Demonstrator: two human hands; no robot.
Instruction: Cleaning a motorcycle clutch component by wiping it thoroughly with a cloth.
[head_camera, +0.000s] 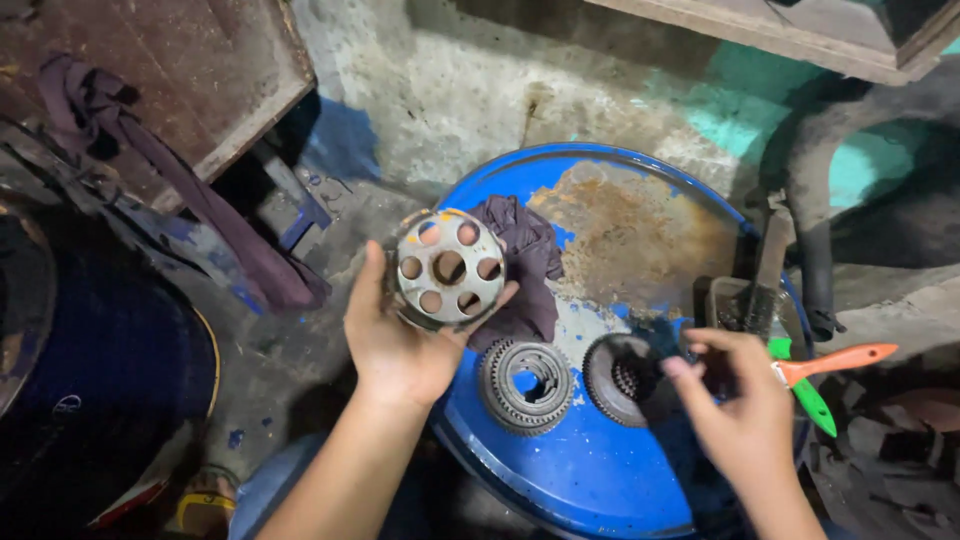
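Head view: clutch parts apart on the blue drum lid (600, 470).
Left hand (400, 340) fingers clamp a holed metal hub (447, 268); right hand (735, 400) fingers, loosely curled and empty, hover beside two toothed rings (526, 385) lying unassembled.

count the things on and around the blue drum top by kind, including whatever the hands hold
Round metal hub with holes, held in the left hand: 1
Toothed gear rings on the drum top: 2
Dark cloths: 1
Brushes by the right hand, orange and green handles: 2
Total: 6
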